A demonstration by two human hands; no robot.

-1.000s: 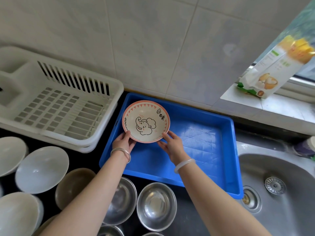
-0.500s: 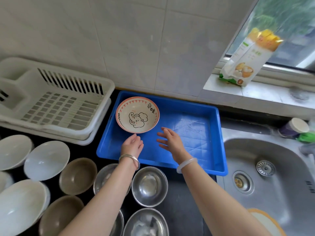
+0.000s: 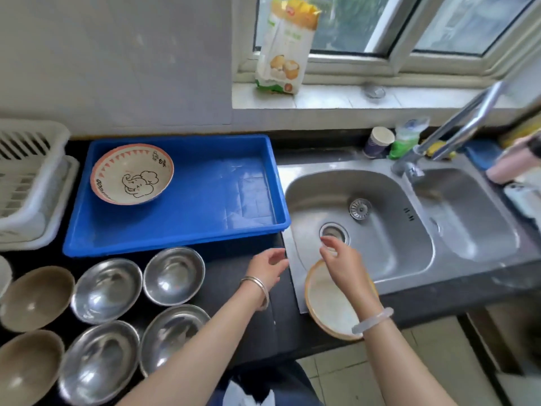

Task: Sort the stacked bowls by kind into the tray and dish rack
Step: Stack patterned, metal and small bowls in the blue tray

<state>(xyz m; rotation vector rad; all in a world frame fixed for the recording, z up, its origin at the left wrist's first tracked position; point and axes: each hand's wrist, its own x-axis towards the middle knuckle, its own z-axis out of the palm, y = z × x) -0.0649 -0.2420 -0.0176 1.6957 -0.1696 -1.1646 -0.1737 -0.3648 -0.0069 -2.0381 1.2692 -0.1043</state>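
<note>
One elephant-patterned bowl [image 3: 131,174] is seen upright in the far left corner of the blue tray [image 3: 234,200], just beside the white dish rack [image 3: 26,183]. Nothing is grasped by either hand. The left hand [image 3: 268,266] is spread with loosely curved fingers over the dark counter [image 3: 231,276], and the right hand [image 3: 341,263], fingers relaxed, is poised above an orange-rimmed bowl [image 3: 325,309] at the sink's [image 3: 395,244] front edge.

Bowl [image 3: 131,174] in tray [image 3: 205,200]; sink [image 3: 395,253] rightward, apparently touching.

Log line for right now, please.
elephant bowl: in blue tray | left hand: open, holds nothing | right hand: open, over orange-rimmed bowl
</note>
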